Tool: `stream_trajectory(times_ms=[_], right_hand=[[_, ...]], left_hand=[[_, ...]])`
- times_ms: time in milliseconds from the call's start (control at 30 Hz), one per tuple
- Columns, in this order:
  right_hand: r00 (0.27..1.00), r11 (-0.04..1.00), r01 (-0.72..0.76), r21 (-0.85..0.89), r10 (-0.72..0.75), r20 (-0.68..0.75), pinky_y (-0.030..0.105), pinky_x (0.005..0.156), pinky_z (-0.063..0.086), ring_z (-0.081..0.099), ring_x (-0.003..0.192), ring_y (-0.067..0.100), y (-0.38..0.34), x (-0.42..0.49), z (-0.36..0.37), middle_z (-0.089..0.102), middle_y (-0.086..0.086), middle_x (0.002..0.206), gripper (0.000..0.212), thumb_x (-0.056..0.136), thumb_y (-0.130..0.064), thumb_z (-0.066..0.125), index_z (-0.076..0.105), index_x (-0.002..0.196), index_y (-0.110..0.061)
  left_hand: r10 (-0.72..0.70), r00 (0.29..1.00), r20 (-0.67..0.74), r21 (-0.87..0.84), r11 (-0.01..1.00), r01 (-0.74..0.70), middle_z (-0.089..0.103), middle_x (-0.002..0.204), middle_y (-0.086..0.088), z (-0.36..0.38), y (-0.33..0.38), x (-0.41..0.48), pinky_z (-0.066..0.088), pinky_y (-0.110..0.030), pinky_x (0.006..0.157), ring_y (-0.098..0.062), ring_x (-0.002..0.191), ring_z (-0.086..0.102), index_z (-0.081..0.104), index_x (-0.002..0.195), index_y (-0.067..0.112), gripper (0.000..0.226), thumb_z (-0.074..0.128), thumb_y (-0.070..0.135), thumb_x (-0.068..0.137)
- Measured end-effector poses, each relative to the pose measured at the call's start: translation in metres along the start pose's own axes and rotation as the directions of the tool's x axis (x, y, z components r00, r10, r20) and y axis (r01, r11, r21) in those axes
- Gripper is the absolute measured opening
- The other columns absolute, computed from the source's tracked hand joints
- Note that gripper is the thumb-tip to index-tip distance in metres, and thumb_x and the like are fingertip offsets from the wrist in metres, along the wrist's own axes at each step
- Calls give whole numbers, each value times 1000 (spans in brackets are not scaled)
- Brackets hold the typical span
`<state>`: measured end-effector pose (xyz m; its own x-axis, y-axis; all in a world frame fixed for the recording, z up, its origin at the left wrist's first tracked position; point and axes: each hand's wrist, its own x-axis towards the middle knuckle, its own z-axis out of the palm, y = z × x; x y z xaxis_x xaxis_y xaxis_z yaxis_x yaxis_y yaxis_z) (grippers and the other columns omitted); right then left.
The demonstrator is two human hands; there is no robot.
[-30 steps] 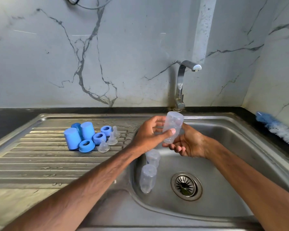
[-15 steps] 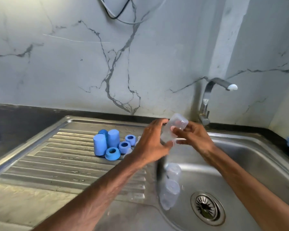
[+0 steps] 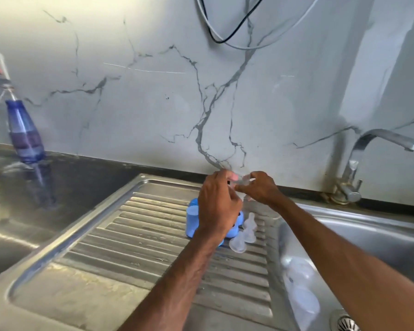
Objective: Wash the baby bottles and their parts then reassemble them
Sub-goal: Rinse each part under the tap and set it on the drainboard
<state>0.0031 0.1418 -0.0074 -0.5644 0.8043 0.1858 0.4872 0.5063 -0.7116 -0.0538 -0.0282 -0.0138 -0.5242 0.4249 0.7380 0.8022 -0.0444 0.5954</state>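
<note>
Bottles [image 3: 301, 295] are lying in the basin's [image 3: 368, 247] near left corner. Teats [image 3: 243, 237] and blue caps [image 3: 192, 220] are sitting on the drainboard [image 3: 129, 235]. At its far edge, left hand [image 3: 218, 206] and right hand [image 3: 261, 189] are gripping another bottle [image 3: 245, 180]. Reassembly is looking unstarted.

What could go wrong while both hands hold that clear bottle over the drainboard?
The clear bottle, held between the left hand and right hand, might slip and knock over the blue caps and nipples close by. The nipples sit near the edge of the sink basin and could tumble in.
</note>
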Motion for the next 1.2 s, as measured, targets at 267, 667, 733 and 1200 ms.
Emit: stream_trajectory(times_ms=[267,667,733,1200], right_hand=[[989,991,130,-28,-128,73,22,59,35,54,73,7,-29,-4,26,62,-5,83,25,88,-31,79,59,80,-19],[993,993,114,-19,-113,25,36,85,58,72,94,15,11,-40,-46,77,-2,101,44,86,-48,82,74,113,-15],[988,987,156,-36,-156,6,35,83,60,74,89,10,32,-64,-68,78,-5,95,24,89,-34,81,78,106,-19],[843,808,361,-466,-68,534,25,109,38,52,133,16,132,-155,-79,56,-7,147,68,87,-11,79,53,147,-28]], left_hand=[[-73,997,29,52,996,71,71,99,7,-4,-7,-1,52,-37,85,-16,97,61,68,104,18,35,59,-6,80],[17,993,118,52,998,-23,71,96,9,11,8,-13,48,-31,80,-16,94,61,69,100,19,37,55,-7,78],[84,981,178,39,995,-92,71,95,7,16,17,-20,48,-30,78,-15,92,61,70,99,18,36,55,-8,79],[326,820,471,-16,932,-362,71,96,5,40,53,-60,47,-27,90,-11,96,60,71,95,18,22,62,0,88]])
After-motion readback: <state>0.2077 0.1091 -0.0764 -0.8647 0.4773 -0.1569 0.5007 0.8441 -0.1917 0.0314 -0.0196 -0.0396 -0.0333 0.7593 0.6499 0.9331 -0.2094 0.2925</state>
